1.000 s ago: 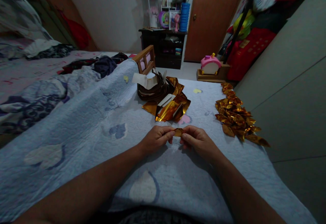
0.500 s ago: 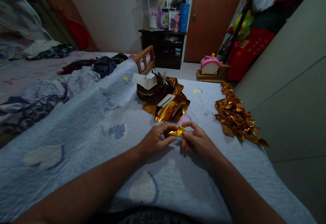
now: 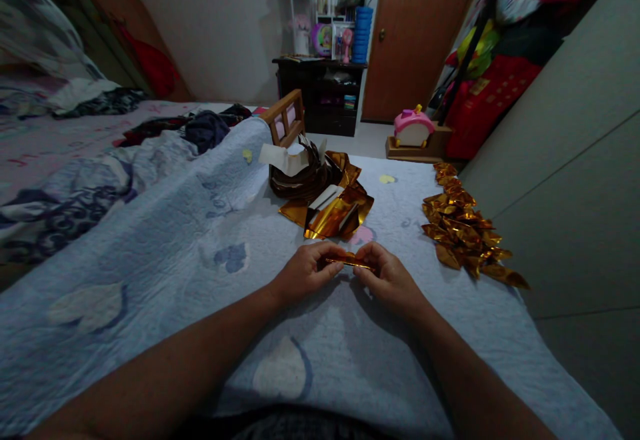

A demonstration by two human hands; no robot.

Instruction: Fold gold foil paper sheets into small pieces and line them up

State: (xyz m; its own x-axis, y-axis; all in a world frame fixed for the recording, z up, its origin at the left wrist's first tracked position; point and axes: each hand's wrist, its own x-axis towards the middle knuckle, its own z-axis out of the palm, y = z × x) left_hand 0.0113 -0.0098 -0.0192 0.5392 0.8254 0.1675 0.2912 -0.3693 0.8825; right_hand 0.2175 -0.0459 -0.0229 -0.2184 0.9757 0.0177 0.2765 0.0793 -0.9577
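Observation:
Both hands meet over the pale blue quilt [image 3: 165, 247], pinching a small piece of gold foil paper [image 3: 350, 262] between them. My left hand [image 3: 307, 270] grips its left end with closed fingers. My right hand [image 3: 387, 277] grips its right end, fingers closed too. The paper looks flattened into a thin strip, seen edge on. Just beyond the hands lies a stack of gold foil sheets [image 3: 333, 217].
A row of folded gold foil pieces [image 3: 463, 230] runs along the quilt's right edge beside a grey wall. A dark basket with white paper [image 3: 295, 170] sits behind the foil sheets. Crumpled clothes lie on the bed at left. A pink toy [image 3: 413, 127] stands on the floor.
The gold paper opened into a small triangle half a second ago and is now pressed flat into a thin strip. Both hands stay in nearly the same place.

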